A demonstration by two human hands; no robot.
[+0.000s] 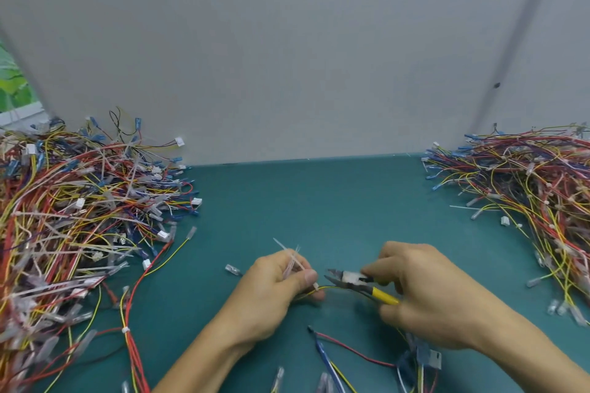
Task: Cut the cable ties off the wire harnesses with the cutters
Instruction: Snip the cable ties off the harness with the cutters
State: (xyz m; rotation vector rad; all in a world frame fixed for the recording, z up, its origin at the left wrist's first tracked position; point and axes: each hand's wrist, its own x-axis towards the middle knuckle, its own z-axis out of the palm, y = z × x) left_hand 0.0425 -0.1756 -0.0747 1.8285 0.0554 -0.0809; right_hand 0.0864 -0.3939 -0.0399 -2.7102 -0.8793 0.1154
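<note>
My left hand (277, 290) pinches a thin yellow-wired harness (332, 288) at a small white cable tie (316, 286) and also clutches several cut white ties (290, 257) sticking up from the fist. My right hand (424, 293) grips the yellow-handled cutters (354, 282). The cutters' jaws are parted and point left, a short way right of the tie. The rest of the harness trails under my right hand toward the bottom edge.
A big pile of harnesses with ties (73, 226) fills the left of the teal table (303, 201). Another pile (526, 188) lies at the right. Loose wires and clear terminal sleeves (360, 364) lie near the front. A grey wall stands behind.
</note>
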